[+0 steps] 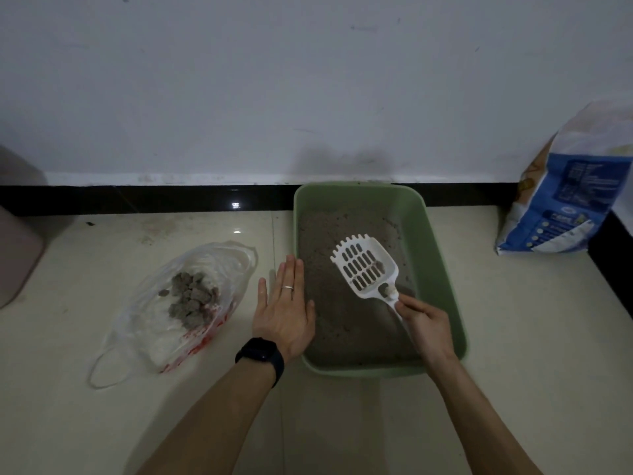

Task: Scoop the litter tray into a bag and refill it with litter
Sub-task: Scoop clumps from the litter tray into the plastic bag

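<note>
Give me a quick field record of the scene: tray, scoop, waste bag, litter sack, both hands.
tray: green litter tray, grey litter inside
scoop: white slotted scoop over the litter, one small clump on it
waste bag: plastic bag left of the tray, open, scooped clumps inside
litter sack: blue and white sack standing right of the tray
left hand: left hand flat, fingers straight, at the tray's left rim
right hand: right hand grips the scoop's handle
</note>
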The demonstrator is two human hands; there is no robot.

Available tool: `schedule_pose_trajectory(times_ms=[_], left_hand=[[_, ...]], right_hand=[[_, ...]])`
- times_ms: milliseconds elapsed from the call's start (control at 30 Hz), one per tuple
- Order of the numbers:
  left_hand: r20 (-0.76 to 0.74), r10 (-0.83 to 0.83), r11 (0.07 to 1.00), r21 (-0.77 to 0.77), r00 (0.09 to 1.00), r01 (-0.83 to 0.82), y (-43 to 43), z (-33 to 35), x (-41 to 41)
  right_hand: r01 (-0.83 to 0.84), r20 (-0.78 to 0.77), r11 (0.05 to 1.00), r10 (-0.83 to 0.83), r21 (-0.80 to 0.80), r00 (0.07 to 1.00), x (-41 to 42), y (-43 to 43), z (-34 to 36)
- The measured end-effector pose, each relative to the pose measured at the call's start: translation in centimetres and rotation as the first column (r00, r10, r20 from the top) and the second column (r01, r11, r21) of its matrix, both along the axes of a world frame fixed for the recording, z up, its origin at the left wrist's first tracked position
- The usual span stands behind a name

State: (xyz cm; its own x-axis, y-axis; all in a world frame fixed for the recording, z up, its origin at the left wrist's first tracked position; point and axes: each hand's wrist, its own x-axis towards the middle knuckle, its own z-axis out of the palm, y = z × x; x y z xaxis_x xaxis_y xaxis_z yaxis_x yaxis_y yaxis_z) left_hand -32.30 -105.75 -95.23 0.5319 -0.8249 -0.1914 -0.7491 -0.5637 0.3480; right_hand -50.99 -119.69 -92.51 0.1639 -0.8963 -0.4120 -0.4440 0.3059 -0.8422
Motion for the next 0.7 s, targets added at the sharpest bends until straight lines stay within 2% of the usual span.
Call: schedule_pose_trajectory(times_ms=[267, 433, 567, 700], left_hand=[[-0.007, -0.054, 0.998, 0.043, 0.999, 0.054, 0.1, 0.4, 0.7], [0.063, -0.166, 0.985, -0.044, 0.984, 0.169, 2.3, 1.5, 4.4], [0.120, -0.040, 0.992, -0.112, 0.992, 0.054, 6.7, 1.5, 9.2], [0.113, 0.130, 0.990, -0.065, 0.985, -0.123, 12.5, 0.8, 13.4]], right_hand=[[-0.010, -0.037, 1.000, 0.010, 0.000, 0.999, -0.2, 0.9, 1.9], [-0.040, -0.001, 0.998, 0.040, -0.046, 0.999, 1.5, 1.7, 4.6], [-0.102, 0.044, 0.994, 0.104, -0.029, 0.994, 4.5, 3.3, 6.7], [-0.260, 0.055, 0.966, 0.260, -0.011, 0.964, 8.0, 5.8, 7.6]])
